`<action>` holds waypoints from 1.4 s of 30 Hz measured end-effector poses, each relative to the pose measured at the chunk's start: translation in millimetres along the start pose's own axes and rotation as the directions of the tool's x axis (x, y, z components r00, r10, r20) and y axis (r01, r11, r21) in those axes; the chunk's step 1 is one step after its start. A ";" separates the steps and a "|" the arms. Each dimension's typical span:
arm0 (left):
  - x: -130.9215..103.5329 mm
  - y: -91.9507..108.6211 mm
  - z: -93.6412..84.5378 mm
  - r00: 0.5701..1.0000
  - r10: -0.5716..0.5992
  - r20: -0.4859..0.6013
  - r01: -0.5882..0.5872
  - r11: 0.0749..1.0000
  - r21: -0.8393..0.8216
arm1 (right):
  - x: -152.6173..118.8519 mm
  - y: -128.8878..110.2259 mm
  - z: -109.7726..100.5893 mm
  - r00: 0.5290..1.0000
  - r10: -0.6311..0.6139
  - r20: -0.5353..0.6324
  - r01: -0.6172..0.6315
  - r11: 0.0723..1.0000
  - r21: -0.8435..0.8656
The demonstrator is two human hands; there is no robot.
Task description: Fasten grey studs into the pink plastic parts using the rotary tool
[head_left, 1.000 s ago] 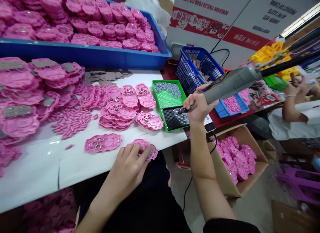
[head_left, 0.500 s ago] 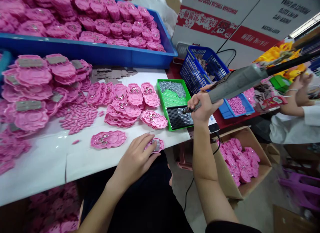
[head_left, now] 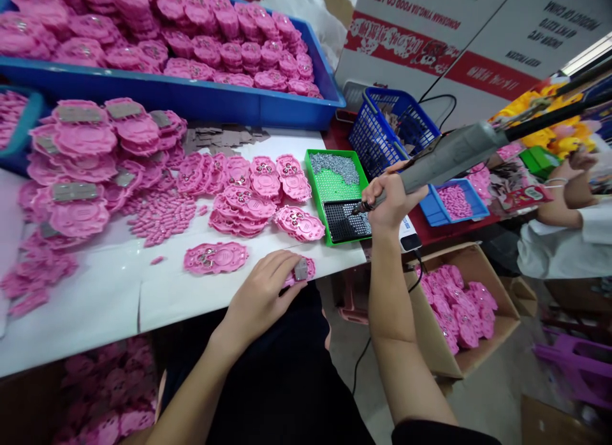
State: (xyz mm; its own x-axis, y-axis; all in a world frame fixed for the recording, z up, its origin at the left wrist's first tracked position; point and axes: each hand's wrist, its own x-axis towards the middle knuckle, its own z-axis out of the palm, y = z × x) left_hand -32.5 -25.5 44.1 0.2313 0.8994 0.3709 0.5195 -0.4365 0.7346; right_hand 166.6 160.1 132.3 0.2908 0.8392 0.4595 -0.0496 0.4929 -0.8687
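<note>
My right hand (head_left: 386, 199) is wrapped round a grey electric screwdriver (head_left: 444, 158). Its tip points down at the black perforated screw tray (head_left: 337, 220), which sits in the near end of a green tray (head_left: 335, 185) of small screws (head_left: 329, 164). At the table's front edge, my left hand (head_left: 262, 292) grips a pink plastic part (head_left: 310, 266) with a grey plate (head_left: 301, 269) on it; the fingers cover much of the part. Left of that hand lies another pink part (head_left: 215, 258) with shiny metal pieces. More pink parts (head_left: 246, 206) are stacked behind it.
A long blue bin (head_left: 191, 104) of pink parts spans the back. Small pink pieces (head_left: 162, 215) lie heaped on the left. A blue basket (head_left: 382, 129) stands behind the green tray. Below right is a cardboard box (head_left: 497, 343) of pink parts. Another person's sleeve (head_left: 554, 238) shows at far right.
The view has shifted slightly, so the table's things appear a little further right. Both hands keep their grips, and the screwdriver tip stays over the black tray.
</note>
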 end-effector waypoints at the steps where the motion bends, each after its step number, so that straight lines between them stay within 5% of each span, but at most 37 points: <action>1: -0.6 0.0 0.2 1.000 -0.006 -0.011 0.006 1.000 -0.003 | 0.5 -1.5 0.0 1.000 -0.012 -0.008 0.012 1.000 0.006; 8: -3.4 -3.7 3.0 0.997 -0.047 -0.069 0.045 0.998 -0.034 | -41.4 -53.5 16.4 0.997 -0.063 0.037 0.058 0.991 0.118; 11: -2.4 -5.9 2.6 0.997 -0.059 -0.048 0.056 0.997 -0.056 | -79.5 -69.3 28.3 0.972 0.042 0.231 -0.076 0.987 0.143; 15: -0.2 -6.9 1.3 0.996 -0.077 -0.040 0.073 0.993 -0.094 | -110.3 -60.6 36.5 0.869 0.147 0.473 -0.257 0.950 0.178; 32: 4.0 -3.0 -2.5 0.993 -0.113 -0.046 0.107 0.988 -0.107 | -106.7 -45.1 37.2 0.890 0.205 0.407 -0.284 0.948 0.144; 42: 6.4 -3.3 -3.2 0.992 -0.124 -0.035 0.120 0.988 -0.099 | -108.5 -38.5 42.1 0.853 0.187 0.487 -0.290 0.946 0.146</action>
State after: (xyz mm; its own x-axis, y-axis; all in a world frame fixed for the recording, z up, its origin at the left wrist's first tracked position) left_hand -35.3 -18.3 45.9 0.1364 0.9453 0.2964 0.4597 -0.3254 0.8263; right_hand 96.7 59.8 123.7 -0.2269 0.9198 0.3200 -0.2709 0.2560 -0.9279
